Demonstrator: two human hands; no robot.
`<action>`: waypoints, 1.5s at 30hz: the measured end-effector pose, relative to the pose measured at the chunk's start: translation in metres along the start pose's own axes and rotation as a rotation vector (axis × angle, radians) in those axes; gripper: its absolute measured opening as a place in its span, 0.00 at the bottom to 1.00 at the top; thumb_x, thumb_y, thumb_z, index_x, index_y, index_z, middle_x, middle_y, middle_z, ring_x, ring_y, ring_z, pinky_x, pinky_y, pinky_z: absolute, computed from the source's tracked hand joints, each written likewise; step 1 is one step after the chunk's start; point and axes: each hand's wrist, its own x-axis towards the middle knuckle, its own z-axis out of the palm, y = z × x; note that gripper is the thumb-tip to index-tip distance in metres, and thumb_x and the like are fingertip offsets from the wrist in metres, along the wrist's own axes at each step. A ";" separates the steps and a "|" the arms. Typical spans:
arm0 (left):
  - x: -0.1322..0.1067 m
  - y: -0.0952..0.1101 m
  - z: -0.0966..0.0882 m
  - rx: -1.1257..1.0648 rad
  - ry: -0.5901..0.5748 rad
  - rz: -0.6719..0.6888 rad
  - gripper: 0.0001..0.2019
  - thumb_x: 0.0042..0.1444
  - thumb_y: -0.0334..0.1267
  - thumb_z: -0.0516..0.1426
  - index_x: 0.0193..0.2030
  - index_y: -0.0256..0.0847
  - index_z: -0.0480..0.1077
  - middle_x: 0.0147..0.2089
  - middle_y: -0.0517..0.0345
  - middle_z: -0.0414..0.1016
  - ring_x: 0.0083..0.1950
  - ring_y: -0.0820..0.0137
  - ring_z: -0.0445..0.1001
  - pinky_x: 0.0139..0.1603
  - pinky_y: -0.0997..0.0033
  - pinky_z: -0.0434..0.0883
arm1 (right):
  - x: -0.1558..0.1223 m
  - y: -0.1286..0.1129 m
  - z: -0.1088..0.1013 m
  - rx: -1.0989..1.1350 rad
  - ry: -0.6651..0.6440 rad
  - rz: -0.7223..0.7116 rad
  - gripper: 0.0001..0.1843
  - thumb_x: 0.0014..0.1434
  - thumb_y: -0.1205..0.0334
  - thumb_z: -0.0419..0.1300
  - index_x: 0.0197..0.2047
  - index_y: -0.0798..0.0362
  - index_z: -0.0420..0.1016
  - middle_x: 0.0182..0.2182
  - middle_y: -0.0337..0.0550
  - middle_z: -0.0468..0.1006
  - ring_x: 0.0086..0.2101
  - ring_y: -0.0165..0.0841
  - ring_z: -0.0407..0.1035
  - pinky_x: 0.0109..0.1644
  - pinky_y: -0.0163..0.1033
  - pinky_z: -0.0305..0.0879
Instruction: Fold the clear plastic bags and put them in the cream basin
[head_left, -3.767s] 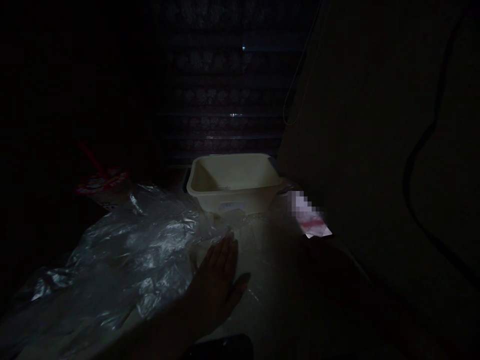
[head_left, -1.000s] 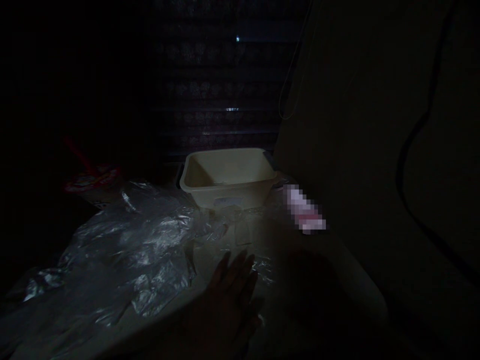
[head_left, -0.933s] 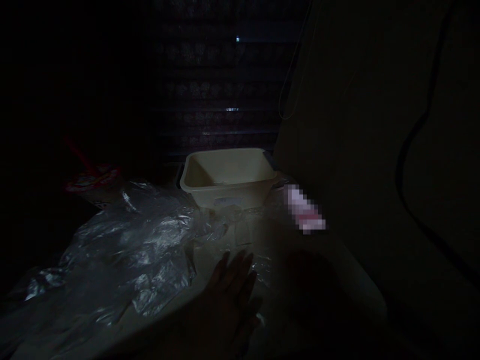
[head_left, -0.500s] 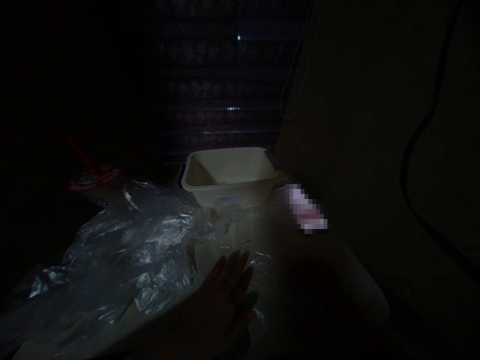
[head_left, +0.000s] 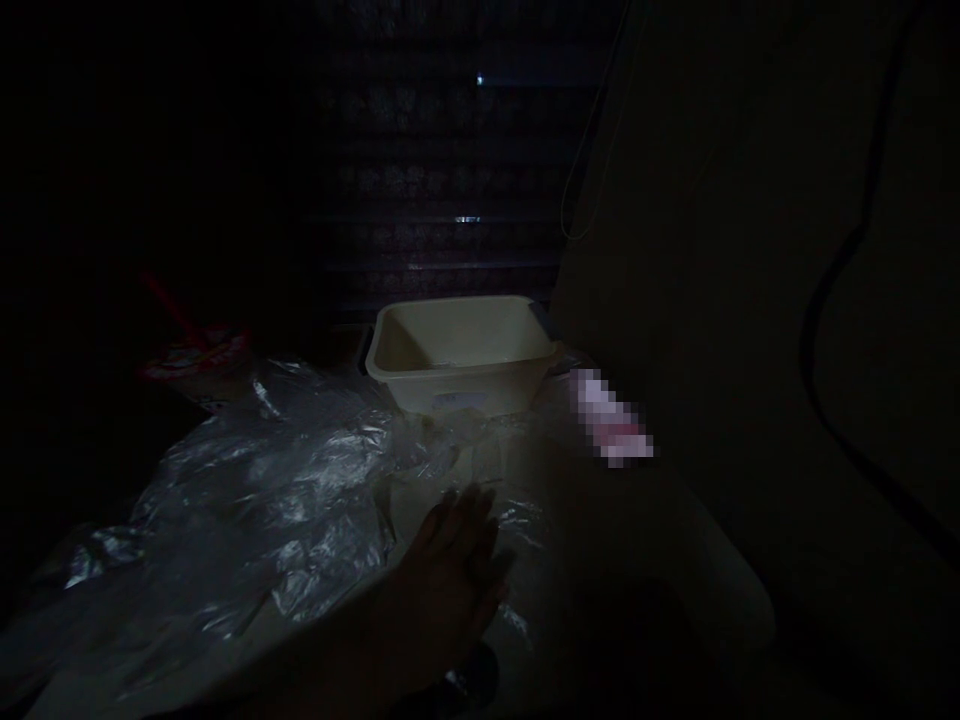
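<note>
The scene is very dark. My left hand (head_left: 452, 565) lies flat, fingers stretched out and close together, on a pale surface covered by a crumpled clear plastic sheet (head_left: 277, 500). It holds nothing. Its fingertips point toward a cream plastic tub (head_left: 465, 385), which stands a short way beyond them. The tub looks nearly empty. My right hand is not in view.
A red and white packet (head_left: 196, 352) lies at the far left in shadow. A pink and white item (head_left: 611, 425) lies right of the tub. A large dark panel with a black cable (head_left: 821, 300) rises on the right. Dark patterned slats stand behind the tub.
My left hand drew back a little toward me, then slid slightly forward and left over the sheet. It stays flat throughout. The tub and the sheet have not moved.
</note>
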 end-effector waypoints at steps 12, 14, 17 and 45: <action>-0.004 -0.003 0.013 0.044 0.007 -0.073 0.21 0.55 0.38 0.44 0.56 0.34 0.51 0.60 0.42 0.44 0.59 0.56 0.45 0.52 0.55 0.55 | 0.044 0.032 0.010 0.046 0.011 -0.179 0.15 0.56 0.59 0.48 0.46 0.54 0.61 0.45 0.45 0.63 0.41 0.33 0.61 0.43 0.45 0.60; -0.005 -0.006 0.012 0.055 -0.003 -0.073 0.21 0.56 0.38 0.44 0.56 0.36 0.50 0.60 0.43 0.45 0.59 0.57 0.45 0.52 0.54 0.55 | 0.048 0.032 0.012 0.050 0.007 -0.202 0.15 0.55 0.59 0.49 0.46 0.54 0.61 0.46 0.46 0.63 0.42 0.34 0.61 0.44 0.46 0.59; -0.005 -0.009 0.009 0.063 -0.022 -0.093 0.21 0.56 0.38 0.43 0.56 0.36 0.50 0.60 0.44 0.44 0.59 0.57 0.44 0.53 0.54 0.54 | 0.046 0.034 0.015 0.050 0.004 -0.219 0.18 0.55 0.57 0.49 0.48 0.53 0.60 0.48 0.46 0.62 0.45 0.36 0.59 0.46 0.48 0.55; 0.006 -0.001 0.003 -0.028 -0.052 0.118 0.19 0.56 0.41 0.43 0.54 0.42 0.54 0.58 0.54 0.52 0.59 0.56 0.42 0.54 0.43 0.40 | 0.081 0.047 0.034 0.053 0.193 -0.179 0.30 0.48 0.46 0.49 0.51 0.55 0.59 0.51 0.50 0.59 0.51 0.42 0.49 0.50 0.48 0.48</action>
